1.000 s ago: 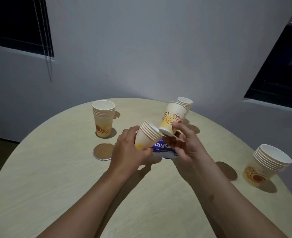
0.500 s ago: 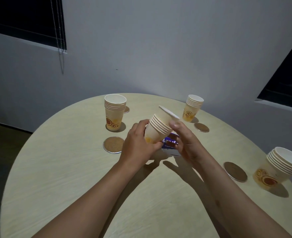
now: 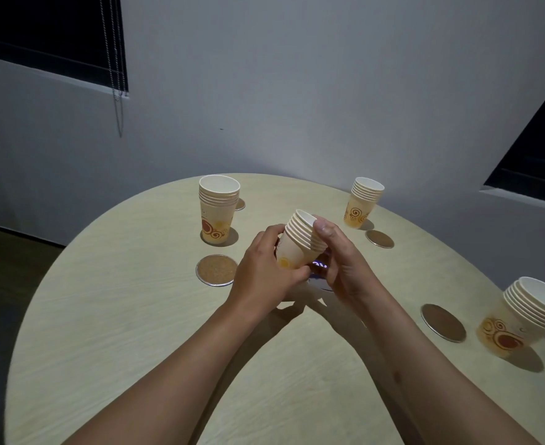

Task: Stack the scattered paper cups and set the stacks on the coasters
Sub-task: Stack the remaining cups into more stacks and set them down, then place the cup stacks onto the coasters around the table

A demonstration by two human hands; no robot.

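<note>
Centre frame: left hand (image 3: 264, 271) and right hand (image 3: 345, 264) clasp a nested paper-cup stack (image 3: 300, 242); light, crushable, best gripped gently around its sidewalls.

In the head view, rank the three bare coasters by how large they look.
Largest to smallest:
1. right coaster
2. left coaster
3. far coaster
Nearness to the camera likely accounts for this; they may be equal.

Single head view — forward and down, close over the round table (image 3: 136, 316).
</note>
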